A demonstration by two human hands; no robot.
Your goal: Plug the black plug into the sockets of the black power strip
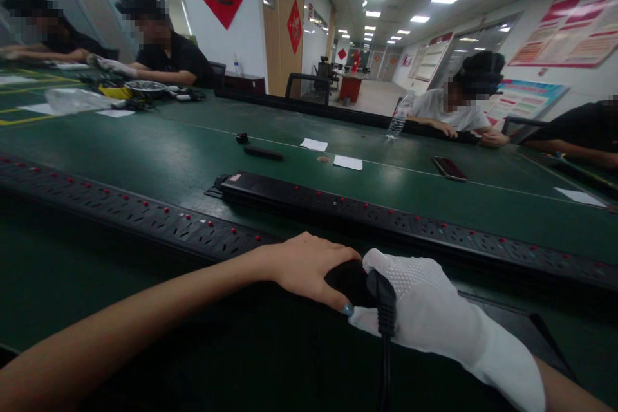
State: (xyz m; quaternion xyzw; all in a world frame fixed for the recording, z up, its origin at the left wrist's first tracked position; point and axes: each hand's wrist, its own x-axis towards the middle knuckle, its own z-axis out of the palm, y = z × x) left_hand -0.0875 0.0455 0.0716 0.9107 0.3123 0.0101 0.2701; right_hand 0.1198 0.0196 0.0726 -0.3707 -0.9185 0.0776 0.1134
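Plug (386,309) sits in gloved right hand (425,302) (power strip (410,221) lies beyond).

We recorded the left arm (159,312) bare, slanting up from the lower left, and saw its wrist (268,262) nearly in line with the forearm. We found the left hand (306,267) palm down, fingers bent toward the right, thumb (333,298) apart from them, its nail (348,309) blue-grey. We noted the right hand (415,296) close by, in a white glove (449,322), curled in a grip, with bare forearm (567,386) showing past the cuff (519,364)
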